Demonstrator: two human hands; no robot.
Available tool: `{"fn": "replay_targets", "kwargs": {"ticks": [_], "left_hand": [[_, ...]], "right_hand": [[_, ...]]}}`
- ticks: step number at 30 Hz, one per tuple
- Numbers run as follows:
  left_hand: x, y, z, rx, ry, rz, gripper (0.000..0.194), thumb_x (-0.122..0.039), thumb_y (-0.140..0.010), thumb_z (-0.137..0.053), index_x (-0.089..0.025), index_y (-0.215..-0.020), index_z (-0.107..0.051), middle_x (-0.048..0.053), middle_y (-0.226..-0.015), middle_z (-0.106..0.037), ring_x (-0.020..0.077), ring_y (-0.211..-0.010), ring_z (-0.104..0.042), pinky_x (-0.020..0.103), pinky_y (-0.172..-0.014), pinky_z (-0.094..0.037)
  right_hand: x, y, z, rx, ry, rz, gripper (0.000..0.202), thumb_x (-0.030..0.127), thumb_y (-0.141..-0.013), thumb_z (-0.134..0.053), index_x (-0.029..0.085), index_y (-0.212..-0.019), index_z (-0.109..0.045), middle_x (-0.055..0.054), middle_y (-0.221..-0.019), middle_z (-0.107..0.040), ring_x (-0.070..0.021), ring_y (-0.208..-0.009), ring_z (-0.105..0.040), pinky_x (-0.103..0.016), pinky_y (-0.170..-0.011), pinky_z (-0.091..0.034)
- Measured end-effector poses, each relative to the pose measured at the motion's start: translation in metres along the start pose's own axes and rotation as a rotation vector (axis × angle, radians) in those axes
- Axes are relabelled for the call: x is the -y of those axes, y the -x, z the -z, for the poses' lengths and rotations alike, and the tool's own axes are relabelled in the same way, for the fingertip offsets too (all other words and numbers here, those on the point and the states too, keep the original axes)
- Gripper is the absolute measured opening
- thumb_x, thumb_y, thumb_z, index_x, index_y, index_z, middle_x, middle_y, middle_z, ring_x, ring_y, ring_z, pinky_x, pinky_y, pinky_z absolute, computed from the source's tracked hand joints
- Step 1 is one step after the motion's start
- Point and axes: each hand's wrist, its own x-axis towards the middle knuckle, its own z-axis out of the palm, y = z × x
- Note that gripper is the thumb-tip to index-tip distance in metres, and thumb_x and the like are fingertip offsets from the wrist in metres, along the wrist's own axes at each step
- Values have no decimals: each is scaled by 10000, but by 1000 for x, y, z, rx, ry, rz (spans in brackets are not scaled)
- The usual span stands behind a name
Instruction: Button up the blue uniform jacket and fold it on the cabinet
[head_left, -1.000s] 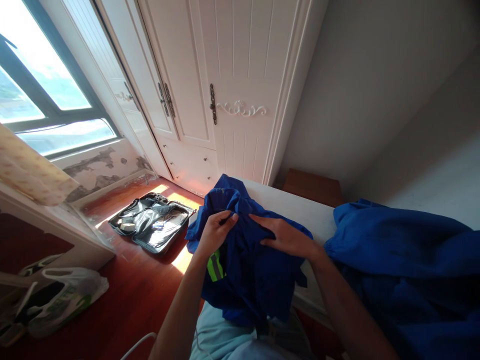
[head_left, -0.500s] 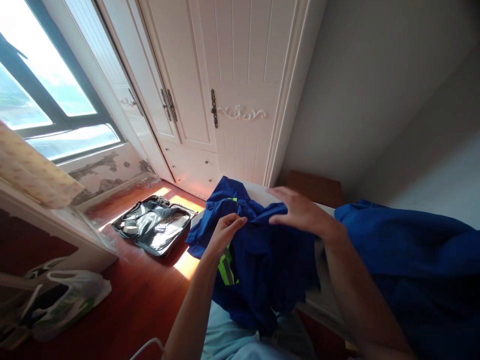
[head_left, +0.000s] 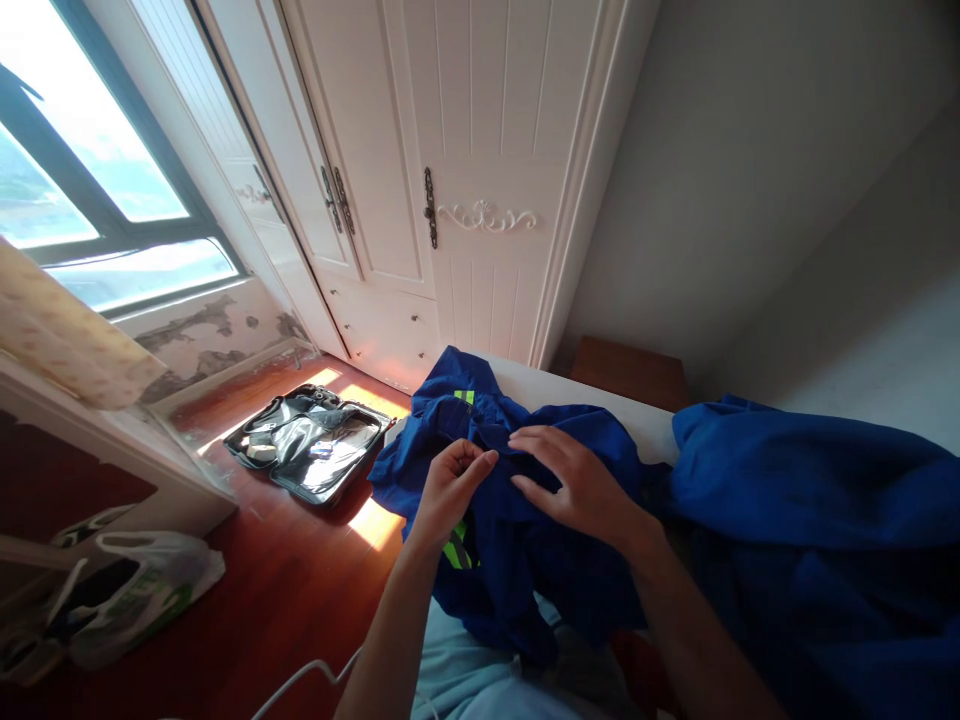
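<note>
A blue garment (head_left: 495, 560) with yellow-green and grey reflective strips lies bunched in front of me, partly over a white surface and my lap. My left hand (head_left: 452, 487) is closed in a pinch on its cloth near the middle; the exact bit between the fingertips is partly hidden. Close by on the right, my right hand (head_left: 574, 480) hovers at the same garment, thumb and fingers apart. Whether its fingertips touch the cloth I cannot tell.
More blue cloth (head_left: 810, 480) is heaped at the right. An open suitcase (head_left: 322, 450) lies on the red-brown floor before a white wardrobe (head_left: 495, 290). A plastic bag (head_left: 150, 590) stands lower left, and a white cable (head_left: 307, 670) runs beside my left arm.
My right hand has come left and down, closer to my left hand. The right part of the garment has spread out. The left hand keeps its pinch, nearly in place.
</note>
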Motion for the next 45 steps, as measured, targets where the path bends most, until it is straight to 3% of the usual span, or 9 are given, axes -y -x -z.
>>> {"fn": "replay_targets", "kwargs": {"ticks": [5, 9, 13, 19, 24, 27, 31, 36, 45], "left_hand": [[5, 4, -6, -4, 12, -49, 343, -407, -725, -807, -154, -817, -594, -12, -699, -600, 86, -609, -515, 185, -553, -355], [9, 9, -5, -45, -155, -124, 232, -308, -778, -754, -175, -910, -618, 10, -793, -663, 140, -748, -623, 224, -669, -454], [8, 13, -7, -36, -372, -252, 156, -227, -841, -668, -207, -991, -630, 23, -946, -697, 170, -907, -655, 269, -826, -486], [10, 11, -12, -73, -505, -254, 162, -152, -830, -616, -202, -982, -646, 15, -896, -701, 152, -748, -628, 261, -712, -483], [18, 10, -18, -72, -437, -218, 222, -242, -798, -709, -203, -1017, -702, 26, -904, -734, 171, -755, -650, 264, -688, -490], [21, 10, -22, -119, -341, -174, 137, -261, -782, -733, -201, -905, -742, 22, -845, -745, 178, -769, -668, 267, -714, -500], [22, 9, -26, -141, -183, -107, 76, -212, -721, -755, -193, -795, -752, 22, -788, -745, 178, -762, -682, 258, -720, -515], [25, 6, -27, -113, -20, -16, 210, -248, -689, -785, -171, -882, -761, 54, -829, -754, 193, -777, -696, 256, -692, -532], [35, 7, -33, -221, 8, -105, 196, -254, -750, -764, -170, -926, -751, 60, -866, -748, 182, -829, -696, 247, -739, -528]], "right_hand": [[0, -9, -21, -83, -48, 42, 210, 221, -981, -519, 201, -1088, -699, -72, -1015, -731, -198, -930, -687, -334, -852, -550], [-9, -10, -18, 26, 46, 65, 204, 207, -966, -541, 159, -1072, -709, -92, -1000, -729, -209, -896, -688, -330, -825, -540], [-4, -15, -13, 98, 191, -44, 152, 170, -926, -566, 156, -957, -714, -71, -868, -710, -193, -791, -669, -293, -745, -500], [0, -17, -19, 196, 369, -201, 164, 132, -902, -535, 166, -839, -683, -58, -769, -678, -184, -730, -644, -272, -668, -419], [-1, -14, -10, 130, 117, -243, 199, 121, -884, -527, 170, -837, -714, -37, -770, -697, -161, -711, -638, -260, -678, -416], [1, -12, 2, 186, -98, -276, 202, 204, -895, -551, 181, -830, -741, 5, -683, -679, -136, -627, -607, -244, -610, -393], [-2, -8, 10, 236, -189, -295, 237, 275, -896, -553, 166, -842, -756, 12, -641, -643, -127, -603, -564, -239, -577, -366], [-17, -8, 1, 216, -341, -395, 265, 360, -876, -576, 154, -829, -736, 14, -618, -591, -114, -570, -494, -228, -535, -347], [-17, -7, -14, 76, -461, -500, 261, 387, -824, -609, 149, -810, -715, -6, -671, -622, -120, -597, -510, -234, -555, -375]]}}
